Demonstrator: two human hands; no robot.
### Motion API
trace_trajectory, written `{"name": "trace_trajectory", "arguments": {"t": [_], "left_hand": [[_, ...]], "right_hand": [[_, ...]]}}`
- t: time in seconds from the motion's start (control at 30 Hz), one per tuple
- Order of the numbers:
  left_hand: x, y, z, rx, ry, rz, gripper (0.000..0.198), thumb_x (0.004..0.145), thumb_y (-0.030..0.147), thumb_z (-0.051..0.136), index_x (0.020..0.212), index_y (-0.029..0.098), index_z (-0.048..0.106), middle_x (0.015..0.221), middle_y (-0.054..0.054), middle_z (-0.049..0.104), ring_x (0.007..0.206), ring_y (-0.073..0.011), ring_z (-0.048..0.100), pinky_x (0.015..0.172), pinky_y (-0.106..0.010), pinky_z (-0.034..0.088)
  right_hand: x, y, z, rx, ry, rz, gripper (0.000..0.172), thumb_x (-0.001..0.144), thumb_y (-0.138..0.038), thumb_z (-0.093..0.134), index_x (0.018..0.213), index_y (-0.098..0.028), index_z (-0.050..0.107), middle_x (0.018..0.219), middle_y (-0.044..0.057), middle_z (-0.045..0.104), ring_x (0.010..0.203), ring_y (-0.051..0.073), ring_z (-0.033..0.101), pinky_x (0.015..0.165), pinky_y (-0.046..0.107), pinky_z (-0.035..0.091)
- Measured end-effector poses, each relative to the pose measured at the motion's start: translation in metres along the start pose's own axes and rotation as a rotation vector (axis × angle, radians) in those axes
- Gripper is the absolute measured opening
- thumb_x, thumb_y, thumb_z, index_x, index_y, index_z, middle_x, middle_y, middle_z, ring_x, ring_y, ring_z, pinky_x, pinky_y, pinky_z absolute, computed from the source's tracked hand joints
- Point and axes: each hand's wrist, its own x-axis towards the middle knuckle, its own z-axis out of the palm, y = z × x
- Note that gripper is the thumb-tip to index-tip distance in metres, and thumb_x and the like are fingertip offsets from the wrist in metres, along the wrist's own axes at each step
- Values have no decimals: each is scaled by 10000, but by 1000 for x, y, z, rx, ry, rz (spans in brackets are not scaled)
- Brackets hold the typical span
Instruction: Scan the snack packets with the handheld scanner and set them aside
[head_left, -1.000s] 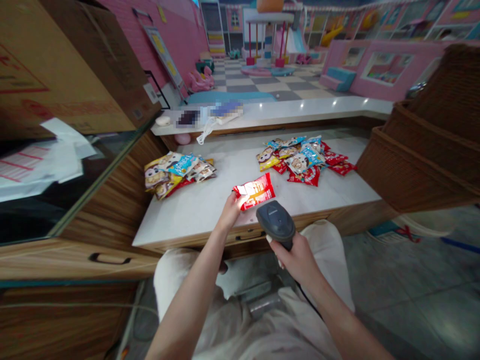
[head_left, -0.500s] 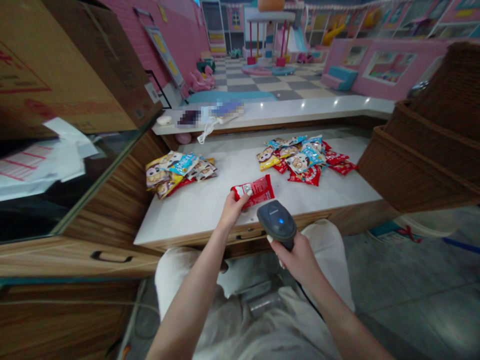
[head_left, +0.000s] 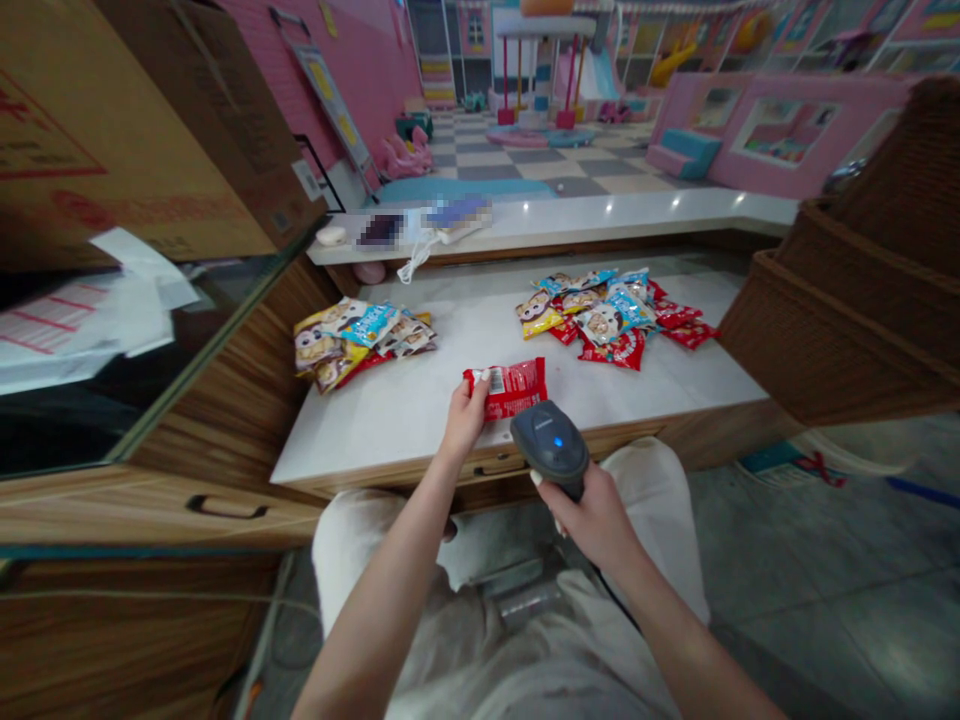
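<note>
My left hand (head_left: pixel 466 412) grips the left end of a red snack packet (head_left: pixel 517 388), thumb on top, with white print and a barcode facing up. Wrapped round the handle of a dark grey barcode scanner (head_left: pixel 551 445) is my right hand (head_left: pixel 596 515); a blue light glows on the scanner's head, which lies just below the packet's right end. To the left on the white desk (head_left: pixel 375 420) lies a pile of yellow, blue and red snack packets (head_left: pixel 360 338). A larger pile of similar packets (head_left: pixel 615 315) spreads out at the right.
A wicker basket (head_left: pixel 847 290) stands at the desk's right end. Cardboard boxes (head_left: pixel 150 130) and papers (head_left: pixel 120 310) rest on the glass-topped counter at left. A raised white ledge (head_left: pixel 585 225) runs behind, bearing a white cable (head_left: pixel 420 255). Below is a drawer handle (head_left: pixel 501 467).
My left hand has turned the red packet slightly, and its barcode shows more plainly beside my thumb. The scanner has shifted very slightly left and stays in my right hand.
</note>
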Motion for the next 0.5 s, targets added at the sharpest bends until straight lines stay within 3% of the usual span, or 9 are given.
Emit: {"name": "trace_trajectory", "arguments": {"t": [0.17,0.33,0.5], "left_hand": [[-2,4,1,20,15,-11,583,901,789,779,875,211,712,744,-21,745,769,-216,728,739,-320,590],[-7,17,9,-105,-47,-43,682,837,850,799,976,183,806,856,-108,847,874,-313,832,864,-438,681],[-10,24,13,-110,-50,-53,723,781,878,833,965,178,818,889,-137,870,912,-348,856,877,-461,697]], "right_hand": [[0,-2,0,-20,-5,-14,254,849,-476,675,678,-317,575,467,18,595,735,335,827,523,289,512],[0,0,0,-34,-13,-18,269,857,-469,668,667,-322,548,465,8,579,682,309,798,530,289,509],[-1,3,0,-30,-11,-15,256,853,-472,672,682,-318,561,479,2,586,631,287,767,530,290,507]]}}
